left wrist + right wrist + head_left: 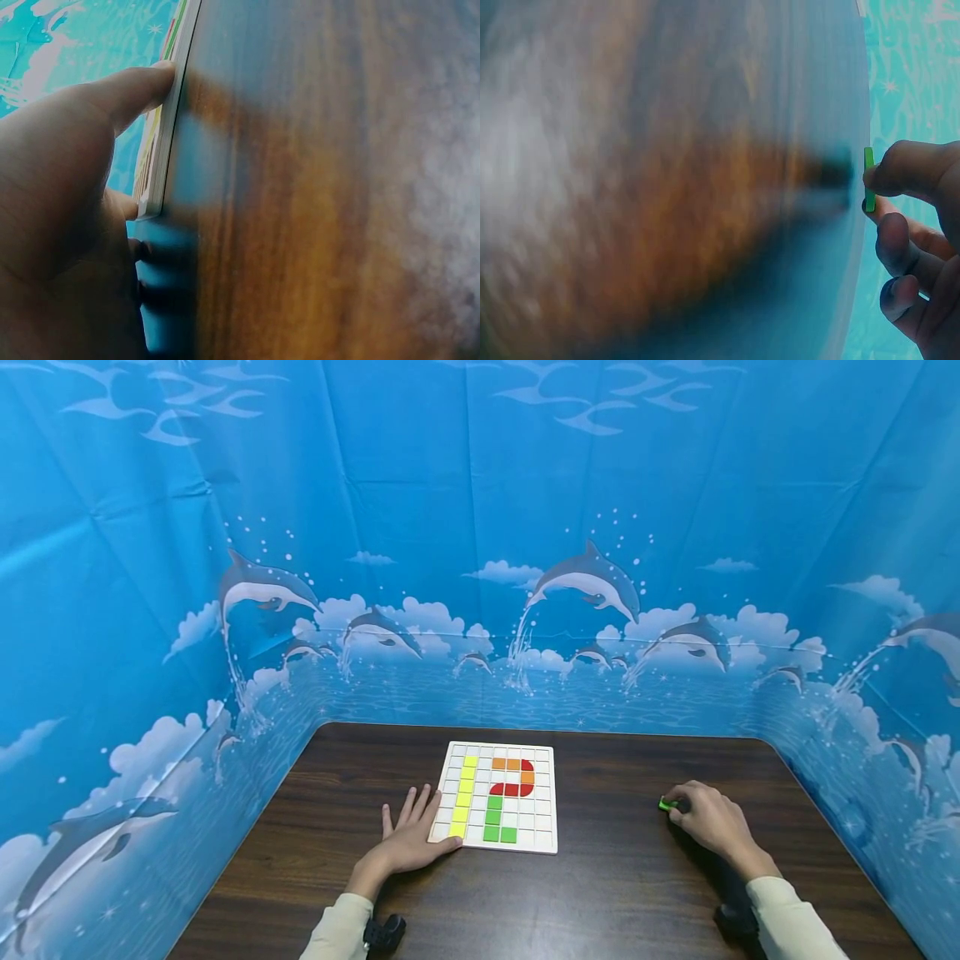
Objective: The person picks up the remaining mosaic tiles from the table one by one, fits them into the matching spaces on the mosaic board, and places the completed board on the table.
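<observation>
A white square grid board [542, 827] lies on the dark wooden table, bearing a yellow column [462, 793], an orange and red curve [527, 777] and several green tiles [492, 818]. My left hand [405, 845] rests at its left side, fingers spread. The thumb [146, 86] lies on the board's near edge in the left wrist view, with another fingertip at the corner. Off to the right of the board, my right hand [712, 818] pinches a small flat green tile [869, 180] between thumb and finger. In the right wrist view the tile is edge-on, raised off the tabletop.
The brown table [600, 893] spans the lower part of the head view. A blue curtain [480, 527] printed with dolphins and clouds surrounds its back and sides. A dark wrist device [386, 932] sits on the left wrist, and another [735, 922] at the right.
</observation>
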`<move>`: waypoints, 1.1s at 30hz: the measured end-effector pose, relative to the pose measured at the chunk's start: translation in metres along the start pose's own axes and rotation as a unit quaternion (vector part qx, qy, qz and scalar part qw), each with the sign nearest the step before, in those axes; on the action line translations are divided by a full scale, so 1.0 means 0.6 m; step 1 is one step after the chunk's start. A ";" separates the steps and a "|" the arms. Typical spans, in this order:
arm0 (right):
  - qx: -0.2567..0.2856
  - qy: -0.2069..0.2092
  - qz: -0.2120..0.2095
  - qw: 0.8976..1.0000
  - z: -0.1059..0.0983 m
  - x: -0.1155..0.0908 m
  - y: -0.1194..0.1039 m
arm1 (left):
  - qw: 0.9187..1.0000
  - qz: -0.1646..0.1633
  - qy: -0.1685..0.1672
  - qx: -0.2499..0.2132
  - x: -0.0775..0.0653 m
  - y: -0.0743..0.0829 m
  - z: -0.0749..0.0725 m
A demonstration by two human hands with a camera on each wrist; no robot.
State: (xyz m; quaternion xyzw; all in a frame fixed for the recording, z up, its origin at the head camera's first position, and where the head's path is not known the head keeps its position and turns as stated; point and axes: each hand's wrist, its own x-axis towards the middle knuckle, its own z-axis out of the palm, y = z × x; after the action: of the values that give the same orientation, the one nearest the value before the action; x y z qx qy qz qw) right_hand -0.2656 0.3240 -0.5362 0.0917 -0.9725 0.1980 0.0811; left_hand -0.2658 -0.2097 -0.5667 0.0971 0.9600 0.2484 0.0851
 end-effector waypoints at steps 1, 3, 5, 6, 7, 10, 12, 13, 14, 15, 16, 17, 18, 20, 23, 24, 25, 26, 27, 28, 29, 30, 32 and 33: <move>0.000 0.001 -0.003 1.000 0.001 0.000 -0.002 | 1.000 0.000 0.000 0.000 0.000 0.000 0.000; 0.002 0.001 -0.003 1.000 0.002 0.000 -0.007 | 1.000 -0.002 -0.003 0.002 0.000 0.001 -0.001; 0.006 0.001 -0.002 1.000 0.004 0.000 -0.013 | 1.000 -0.003 -0.004 0.003 0.000 0.000 -0.001; 0.004 0.003 -0.003 1.000 0.005 0.000 -0.016 | 1.000 -0.003 -0.004 0.003 0.000 0.000 0.000; 0.005 0.003 -0.006 1.000 0.006 0.000 -0.018 | 1.000 -0.004 -0.005 0.003 0.000 0.000 0.000; 0.011 0.005 -0.009 1.000 0.008 0.001 -0.027 | 1.000 -0.003 -0.004 0.006 0.002 -0.003 0.001; 0.011 0.007 -0.014 1.000 0.008 0.001 -0.033 | 1.000 -0.003 -0.004 0.007 0.003 -0.005 0.003; 0.012 0.007 -0.017 1.000 0.009 0.002 -0.036 | 1.000 -0.004 -0.004 0.009 0.003 -0.005 0.003; 0.013 0.008 -0.017 1.000 0.009 0.003 -0.040 | 1.000 -0.004 -0.005 0.009 0.004 -0.006 0.003; 0.012 0.009 -0.020 1.000 0.010 0.004 -0.043 | 1.000 -0.004 -0.005 0.010 0.004 -0.006 0.003; 0.011 0.011 -0.022 1.000 0.011 0.004 -0.047 | 1.000 -0.004 -0.005 0.010 0.004 -0.006 0.003; 0.011 0.012 -0.026 1.000 0.012 0.005 -0.050 | 1.000 -0.004 -0.005 0.009 0.004 -0.006 0.003; 0.009 0.013 -0.028 0.999 0.013 0.006 -0.054 | 1.000 -0.003 -0.004 0.008 0.005 -0.006 0.003; 0.012 0.014 -0.033 0.999 0.015 0.007 -0.061 | 1.000 -0.002 -0.004 0.007 0.005 -0.006 0.003; 0.011 0.018 -0.044 0.999 0.018 0.009 -0.072 | 1.000 -0.001 -0.005 0.005 0.005 -0.004 0.002; 0.012 0.019 -0.047 0.999 0.019 0.009 -0.076 | 1.000 0.000 -0.005 0.005 0.004 -0.003 0.001; 0.012 0.021 -0.051 0.998 0.020 0.009 -0.080 | 1.000 0.001 -0.005 0.006 0.003 -0.001 -0.001; 0.011 0.023 -0.053 0.998 0.021 0.009 -0.084 | 1.000 0.002 -0.005 0.007 0.001 0.001 -0.002; 0.012 0.024 -0.059 0.998 0.023 0.010 -0.087 | 1.000 0.003 -0.006 0.006 -0.001 0.004 -0.004; 0.015 0.026 -0.064 0.998 0.024 0.010 -0.091 | 1.000 0.006 -0.004 0.003 -0.003 0.006 -0.005; 0.016 0.027 -0.066 0.997 0.025 0.010 -0.096 | 1.000 0.009 -0.003 -0.005 -0.007 0.009 -0.008; 0.017 0.027 -0.067 0.997 0.026 0.010 -0.100 | 1.000 0.012 -0.002 -0.012 -0.009 0.013 -0.011; 0.019 0.027 -0.072 0.997 0.028 0.011 -0.109 | 1.000 0.014 -0.004 -0.021 -0.013 0.016 -0.014; 0.020 0.027 -0.075 0.997 0.029 0.012 -0.113 | 1.000 0.013 -0.004 -0.023 -0.013 0.016 -0.015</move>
State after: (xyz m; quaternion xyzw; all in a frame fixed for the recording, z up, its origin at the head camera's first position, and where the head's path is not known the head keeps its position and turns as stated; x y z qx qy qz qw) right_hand -0.2604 0.2549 -0.5254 0.1604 -0.9564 0.2128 0.1198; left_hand -0.2585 -0.2073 -0.5533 0.1090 0.9524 0.2708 0.0880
